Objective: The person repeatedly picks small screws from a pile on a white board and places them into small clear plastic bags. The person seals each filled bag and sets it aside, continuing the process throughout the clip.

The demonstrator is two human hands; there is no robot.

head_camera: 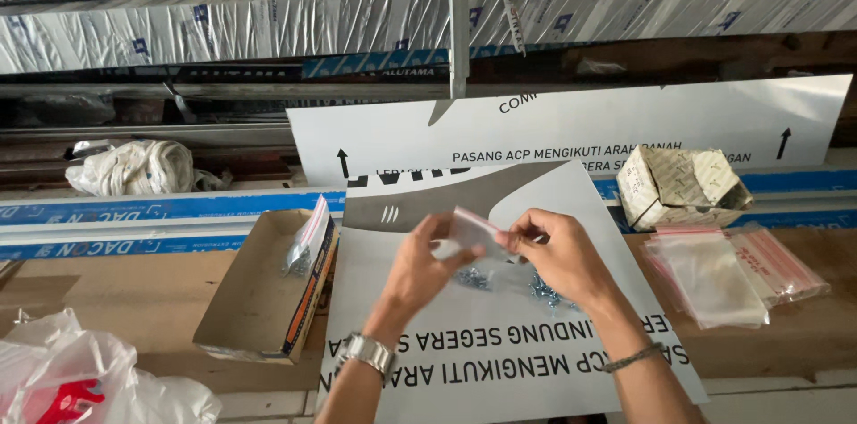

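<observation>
While hands pinch clear bag (473, 232), white sign (500, 344) beneath

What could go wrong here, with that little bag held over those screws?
The small clear bag is pinched between the left hand and right hand above a loose heap of screws. If the bag tips, its contents could spill. The screws lie on a smooth white sheet, so they might roll off. The stack of empty bags lies near the bench edge and could slide off.

My small clear bag (473, 229) blurs between my fingers; the screws (544, 290) are partly hidden behind my right hand (558, 254). The white plastic bag (80, 379) is cut off at the frame's corner.
</observation>
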